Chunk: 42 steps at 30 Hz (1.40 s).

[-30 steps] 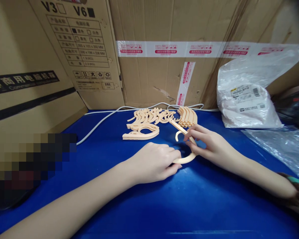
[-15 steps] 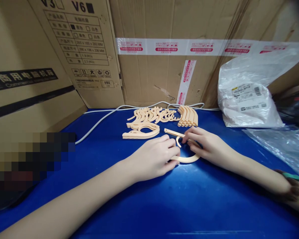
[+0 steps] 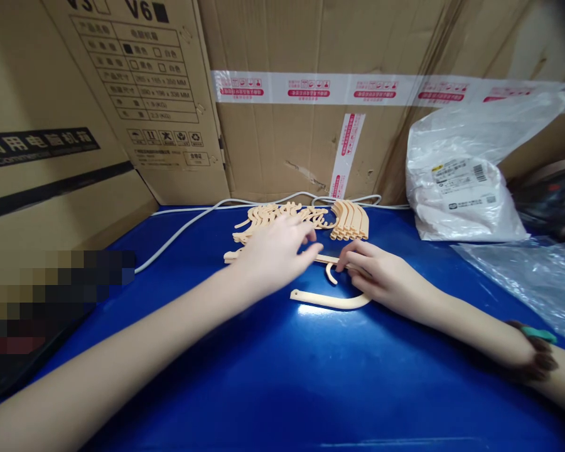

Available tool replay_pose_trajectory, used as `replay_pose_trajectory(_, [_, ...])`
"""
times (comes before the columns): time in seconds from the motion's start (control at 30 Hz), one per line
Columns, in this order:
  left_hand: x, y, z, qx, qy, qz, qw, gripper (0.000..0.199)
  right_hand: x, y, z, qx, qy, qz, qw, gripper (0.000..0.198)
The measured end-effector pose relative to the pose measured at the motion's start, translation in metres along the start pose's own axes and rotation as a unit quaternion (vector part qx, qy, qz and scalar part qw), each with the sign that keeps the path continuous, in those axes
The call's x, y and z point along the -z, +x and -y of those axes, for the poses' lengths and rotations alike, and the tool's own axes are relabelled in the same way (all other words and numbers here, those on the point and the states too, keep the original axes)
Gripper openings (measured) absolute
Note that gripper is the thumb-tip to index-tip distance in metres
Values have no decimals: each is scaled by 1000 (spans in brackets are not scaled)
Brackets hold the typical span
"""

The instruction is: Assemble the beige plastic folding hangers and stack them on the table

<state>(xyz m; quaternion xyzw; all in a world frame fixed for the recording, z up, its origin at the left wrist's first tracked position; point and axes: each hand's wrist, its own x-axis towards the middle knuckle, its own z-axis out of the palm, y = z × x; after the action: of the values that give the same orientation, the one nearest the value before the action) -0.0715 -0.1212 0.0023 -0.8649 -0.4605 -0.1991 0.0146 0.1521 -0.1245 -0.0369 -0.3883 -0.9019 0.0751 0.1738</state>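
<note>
Hanger point(image 3: 327, 300) extends leftward from the gripping right hand point(image 3: 388, 276), near the loosely spread left hand point(image 3: 275, 257).

The head-worn camera looks forward and down — near the hands point(image 3: 277, 254), facing brown cardboard point(image 3: 268, 141).

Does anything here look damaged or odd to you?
Yes: the cardboard behind the blue table has a ragged scuff below the white tape, as though its surface was torn. The pixelated patch at lower left also looks odd, hiding what's there.
</note>
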Motion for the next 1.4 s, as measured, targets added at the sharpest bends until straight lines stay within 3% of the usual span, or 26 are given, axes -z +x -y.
replay_pose_trajectory(0.17, [-5, 41, 28, 136, 79, 48, 986, 18, 2, 1, 1, 0, 2, -4, 1000, 23])
replay_pose_trajectory(0.33, [-17, 68, 40, 163, 88, 80, 979, 18, 3, 1, 2, 3, 1, -3, 1000, 23])
replay_pose_trajectory(0.57, [-23, 84, 41, 200, 85, 105, 970, 24, 4, 1, 1, -3, -3, 3, 1000, 23])
replay_pose_trajectory(0.83, [-24, 91, 46, 238, 59, 84, 966, 33, 4, 1, 2, 2, -3, 1, 1000, 23])
replay_pose_trajectory(0.93, [-13, 84, 43, 228, 52, 58, 971, 31, 5, 1, 2, -1, -4, 4, 1000, 23])
replay_pose_trajectory(1.13, [11, 36, 23, 126, -55, -38, 990, 28, 4, 0, 0, -2, 3, 8, 1000, 22])
replay_pose_trajectory(1.27, [11, 2, 16, 73, -226, -121, 964, 21, 4, 0, 1, -4, 0, 9, 1000, 21])
replay_pose_trajectory(1.4, [3, -20, 19, 60, -301, -106, 946, 24, 5, 2, -1, -6, -6, 6, 1000, 20])
